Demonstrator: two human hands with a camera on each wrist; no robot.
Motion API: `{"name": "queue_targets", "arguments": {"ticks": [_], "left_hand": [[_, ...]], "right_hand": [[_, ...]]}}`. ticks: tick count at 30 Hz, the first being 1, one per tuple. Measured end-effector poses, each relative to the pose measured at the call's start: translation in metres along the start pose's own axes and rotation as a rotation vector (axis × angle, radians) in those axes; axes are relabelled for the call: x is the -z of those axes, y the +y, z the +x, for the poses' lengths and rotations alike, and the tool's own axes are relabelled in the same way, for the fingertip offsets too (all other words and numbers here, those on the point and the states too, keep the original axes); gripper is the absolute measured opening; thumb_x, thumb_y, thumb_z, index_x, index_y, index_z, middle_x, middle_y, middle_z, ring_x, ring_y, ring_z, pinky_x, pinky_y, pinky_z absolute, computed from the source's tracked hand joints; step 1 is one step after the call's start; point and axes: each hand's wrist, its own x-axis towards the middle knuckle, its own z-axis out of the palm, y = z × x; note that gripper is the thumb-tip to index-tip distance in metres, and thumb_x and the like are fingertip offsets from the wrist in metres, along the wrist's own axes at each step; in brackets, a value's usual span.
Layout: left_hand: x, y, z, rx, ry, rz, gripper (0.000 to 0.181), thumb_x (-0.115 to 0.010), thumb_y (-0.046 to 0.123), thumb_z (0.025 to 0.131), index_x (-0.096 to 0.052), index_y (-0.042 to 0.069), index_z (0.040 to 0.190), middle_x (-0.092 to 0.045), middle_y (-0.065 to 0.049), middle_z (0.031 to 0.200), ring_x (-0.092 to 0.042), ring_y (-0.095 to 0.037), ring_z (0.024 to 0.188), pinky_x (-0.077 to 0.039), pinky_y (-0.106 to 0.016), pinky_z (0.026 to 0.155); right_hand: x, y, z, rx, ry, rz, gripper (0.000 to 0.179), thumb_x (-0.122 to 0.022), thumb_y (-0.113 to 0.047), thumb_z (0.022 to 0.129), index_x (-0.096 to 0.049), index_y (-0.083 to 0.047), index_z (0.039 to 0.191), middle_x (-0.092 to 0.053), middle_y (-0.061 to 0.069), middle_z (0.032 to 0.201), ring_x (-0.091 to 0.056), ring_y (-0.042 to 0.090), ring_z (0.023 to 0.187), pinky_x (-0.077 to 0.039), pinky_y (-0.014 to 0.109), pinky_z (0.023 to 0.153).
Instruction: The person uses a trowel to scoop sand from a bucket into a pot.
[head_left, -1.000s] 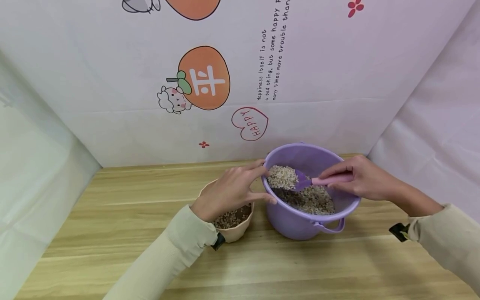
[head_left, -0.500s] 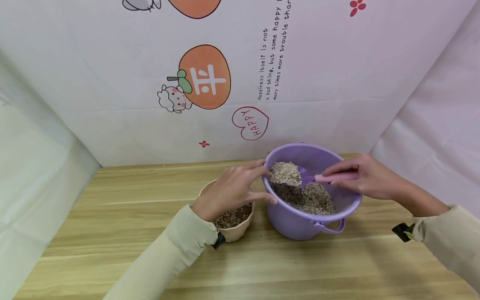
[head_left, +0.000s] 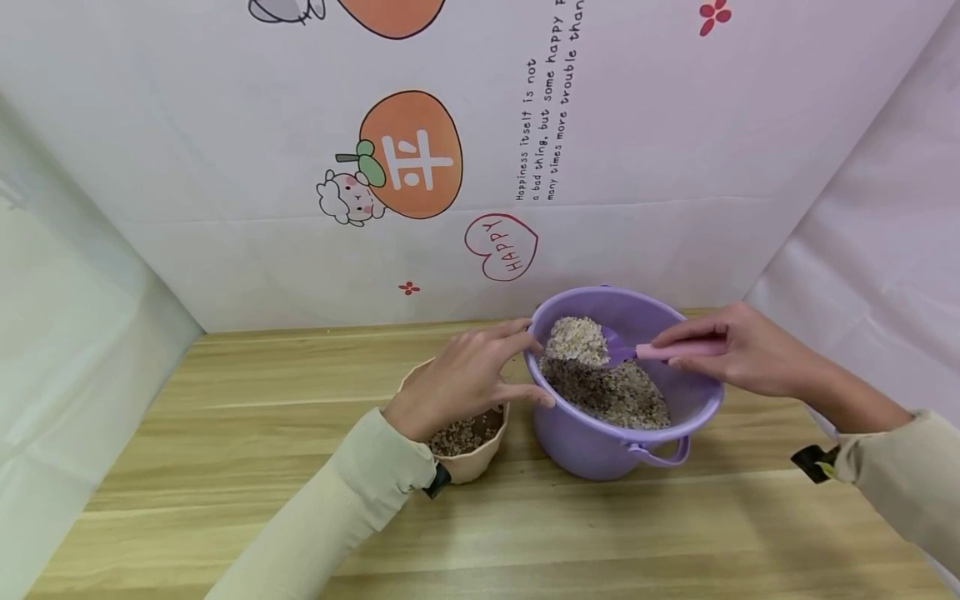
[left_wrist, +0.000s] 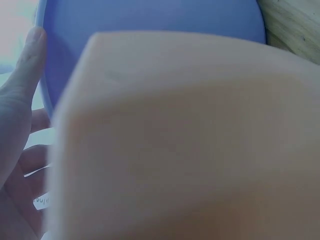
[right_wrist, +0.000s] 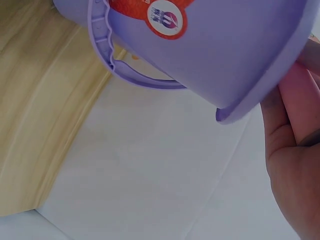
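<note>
Drawn slightly rightward over the past second, a pink-handled scoop (head_left: 618, 353) and the right hand (head_left: 753, 354) gripping it shift away from the left side of a purple bucket (head_left: 585, 454), while the bucket and the left hand (head_left: 461, 379) stay where they were. Heaped with pale grains (head_left: 576, 340), the scoop's purple blade points left and sits within the bucket's mouth, above a bed of mixed grains (head_left: 633, 404). Thumb and fingers of the right hand close around the pink handle (head_left: 682, 351) over the bucket's right side. On the opposite side, the left hand rests with thumb and fingers spread wide, touching the bucket at its left rim. Below that hand and partly hidden by it, a beige faceted bowl (head_left: 470, 468) stands just beside the bucket, with darker grains (head_left: 457, 437) inside. Both vessels stand upright on a wood-grain table (head_left: 225, 467), the bucket's carrying handle (head_left: 678, 452) hanging at its near side. From the right wrist, an orange-and-white label (right_wrist: 167, 20) shows on the bucket's wall. Behind the table rises a white backdrop (head_left: 637, 133) printed with an orange fruit (head_left: 442, 167) and a red heart outline (head_left: 501, 247) reading "HAPPY"
</note>
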Motion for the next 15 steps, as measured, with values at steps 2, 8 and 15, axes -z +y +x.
{"name": "queue_targets", "arguments": {"ticks": [2,8,15], "left_hand": [[0.0,0.0,-0.001,0.003,-0.004,-0.001,0.058,-0.072,0.06,0.08,-0.068,0.017,0.118,-0.055,-0.002,0.143,-0.061,-0.018,0.118,-0.049,-0.034,0.099],[0.001,-0.001,-0.002,0.023,-0.019,0.013,0.061,-0.071,0.063,0.08,-0.068,0.019,0.122,-0.05,-0.005,0.149,-0.057,-0.022,0.127,-0.045,-0.038,0.104],[0.001,0.0,-0.003,0.006,0.009,0.031,0.061,-0.071,0.064,0.08,-0.069,0.02,0.123,-0.053,-0.005,0.146,-0.06,-0.022,0.122,-0.046,-0.038,0.103]], "right_hand": [[0.002,-0.002,0.0,-0.003,0.005,-0.006,0.028,-0.076,0.009,0.081,-0.076,-0.003,0.106,-0.076,0.008,0.098,-0.071,0.012,0.076,-0.055,0.021,0.06],[0.008,-0.008,0.001,-0.035,0.016,-0.004,0.026,-0.076,0.007,0.082,-0.076,-0.003,0.106,-0.076,0.007,0.098,-0.071,0.012,0.074,-0.053,0.02,0.059],[0.014,-0.012,0.001,-0.033,0.017,0.011,0.029,-0.076,0.01,0.081,-0.076,-0.002,0.107,-0.075,0.011,0.101,-0.072,0.01,0.081,-0.056,0.021,0.062]]}}
